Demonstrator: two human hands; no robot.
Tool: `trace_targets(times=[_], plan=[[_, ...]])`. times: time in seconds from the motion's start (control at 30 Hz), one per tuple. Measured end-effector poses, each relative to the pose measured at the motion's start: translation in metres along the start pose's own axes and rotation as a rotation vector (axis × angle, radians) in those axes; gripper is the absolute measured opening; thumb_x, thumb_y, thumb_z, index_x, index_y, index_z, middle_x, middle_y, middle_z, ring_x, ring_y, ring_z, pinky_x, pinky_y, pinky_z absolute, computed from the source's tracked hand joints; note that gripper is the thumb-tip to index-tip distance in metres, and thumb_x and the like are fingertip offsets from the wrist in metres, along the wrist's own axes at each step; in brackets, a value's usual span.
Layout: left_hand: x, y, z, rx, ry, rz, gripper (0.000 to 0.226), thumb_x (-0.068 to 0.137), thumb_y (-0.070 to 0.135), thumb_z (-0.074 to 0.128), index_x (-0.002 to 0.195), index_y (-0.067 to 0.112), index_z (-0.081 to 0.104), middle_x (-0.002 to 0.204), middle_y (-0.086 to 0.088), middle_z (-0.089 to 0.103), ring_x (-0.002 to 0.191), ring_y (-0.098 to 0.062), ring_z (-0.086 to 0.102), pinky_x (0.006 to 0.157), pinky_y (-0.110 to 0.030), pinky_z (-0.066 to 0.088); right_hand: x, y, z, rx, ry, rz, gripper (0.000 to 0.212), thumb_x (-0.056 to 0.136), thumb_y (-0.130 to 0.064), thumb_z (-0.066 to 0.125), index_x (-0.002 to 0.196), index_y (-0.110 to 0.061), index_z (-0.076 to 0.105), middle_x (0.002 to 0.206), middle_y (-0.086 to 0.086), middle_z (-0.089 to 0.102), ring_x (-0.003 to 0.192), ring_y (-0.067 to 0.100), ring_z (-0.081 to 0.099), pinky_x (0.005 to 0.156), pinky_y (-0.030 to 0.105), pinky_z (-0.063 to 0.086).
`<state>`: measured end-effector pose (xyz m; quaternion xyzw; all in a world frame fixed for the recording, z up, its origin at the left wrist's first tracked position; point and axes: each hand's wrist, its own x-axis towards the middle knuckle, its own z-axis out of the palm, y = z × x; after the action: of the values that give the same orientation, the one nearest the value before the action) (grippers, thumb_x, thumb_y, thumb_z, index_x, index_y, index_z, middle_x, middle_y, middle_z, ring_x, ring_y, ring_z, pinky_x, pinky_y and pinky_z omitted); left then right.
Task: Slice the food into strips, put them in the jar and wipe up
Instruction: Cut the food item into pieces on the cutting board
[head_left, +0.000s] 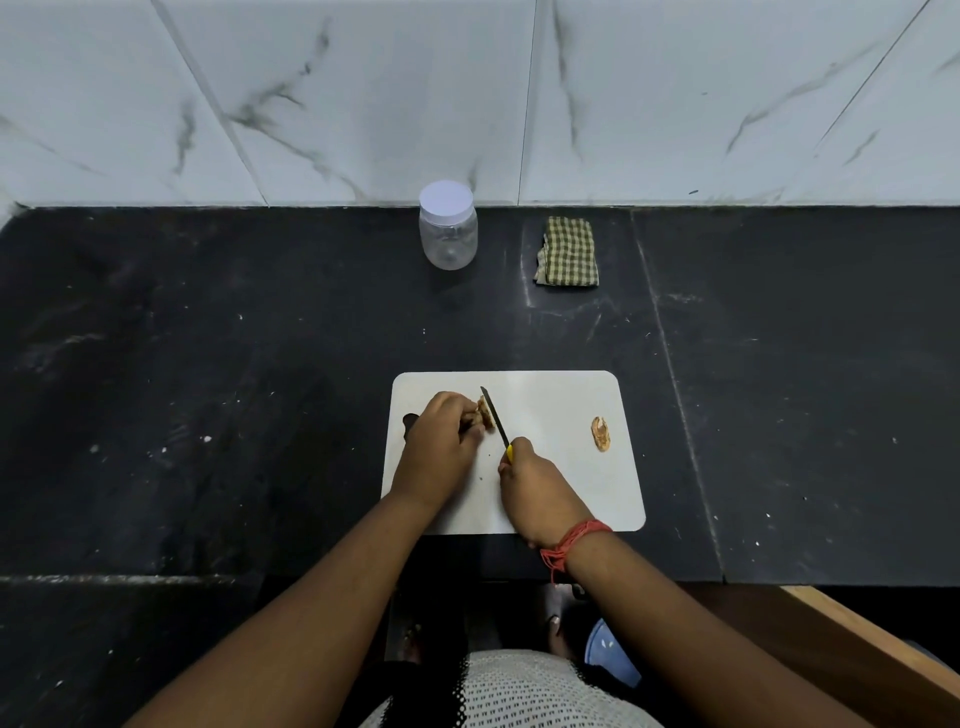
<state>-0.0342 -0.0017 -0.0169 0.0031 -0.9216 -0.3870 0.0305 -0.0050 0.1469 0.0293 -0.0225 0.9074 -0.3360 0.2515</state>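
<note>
White plastic cutting board (566, 467): our left hand (439, 447) pinches the brown food piece (482, 413); just right of that pinch, our right hand (535, 493) clasps the yellow-handled knife (496, 418). One cut slice (601, 434) lies well right. Risk: blade so near our fingertips may nick them if the piece rolls.

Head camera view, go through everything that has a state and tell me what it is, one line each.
jar: upright, lid on, looks empty
cloth: folded, lying beside the jar
knife: held by right hand, blade at the food
food piece: held by left hand
cut piece: loose on cutting board
</note>
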Motion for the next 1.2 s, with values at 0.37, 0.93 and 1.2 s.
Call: trace_targets(times=[0.37,0.93,1.2], plan=[[0.002,-0.004,0.006,-0.079,0.02,-0.082,0.014,0.09,0.014,0.07,0.1,0.016,0.061,0.099,0.009,0.058,0.093,0.007,0.054,0.077,-0.01,0.041,0.003,-0.001,0.005,-0.087,0.005,-0.035,0.004,0.098,-0.007,0.035,0.096,-0.011,0.035,0.079,0.006,0.05,0.064,0.023,0.045,0.049,0.026,0.026],[0.0,-0.003,0.006,-0.077,0.021,-0.032,0.018,0.092,0.011,0.068,0.085,0.019,0.054,0.099,0.006,0.051,0.084,-0.008,0.053,0.08,-0.037,0.048,0.01,-0.007,0.006,-0.153,-0.058,0.052,0.016,0.089,0.004,0.034,0.099,-0.009,0.034,0.097,0.02,0.063,0.072,0.03,0.048,0.052,0.034,0.029],[0.002,-0.003,0.006,-0.044,0.012,-0.018,0.014,0.09,0.009,0.069,0.086,0.014,0.057,0.099,0.005,0.053,0.084,-0.01,0.055,0.08,-0.038,0.05,0.014,-0.012,0.004,-0.204,-0.08,0.083,0.022,0.087,0.005,0.033,0.106,-0.007,0.035,0.088,0.014,0.057,0.073,0.03,0.049,0.047,0.03,0.025]])
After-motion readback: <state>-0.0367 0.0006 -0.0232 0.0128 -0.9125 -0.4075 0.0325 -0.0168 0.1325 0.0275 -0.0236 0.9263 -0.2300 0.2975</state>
